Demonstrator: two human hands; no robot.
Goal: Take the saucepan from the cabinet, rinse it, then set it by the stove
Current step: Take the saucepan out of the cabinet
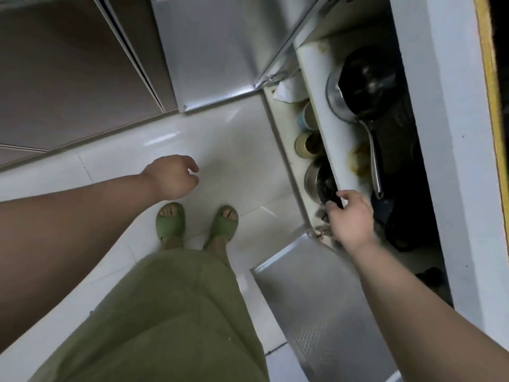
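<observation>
The saucepan (pixel 358 86) lies on the upper shelf of the open cabinet (pixel 446 133) at the right. It has a dark inside, a steel rim and a long steel handle (pixel 375 164) that points toward me. My right hand (pixel 350 217) reaches in at the front edge of that shelf, just below the handle's end, with its fingers loosely bent and nothing in them. My left hand (pixel 173 177) hangs over the white floor with its fingers loosely curled, holding nothing.
Two metal cabinet doors stand open, one far (pixel 214 51) and one near (pixel 316 312). The lower shelf holds a steel pot (pixel 319 180) and some cups or jars (pixel 305 144). Dark cookware sits deeper on the upper shelf. My feet in green slippers (pixel 197 221) stand on the tiled floor.
</observation>
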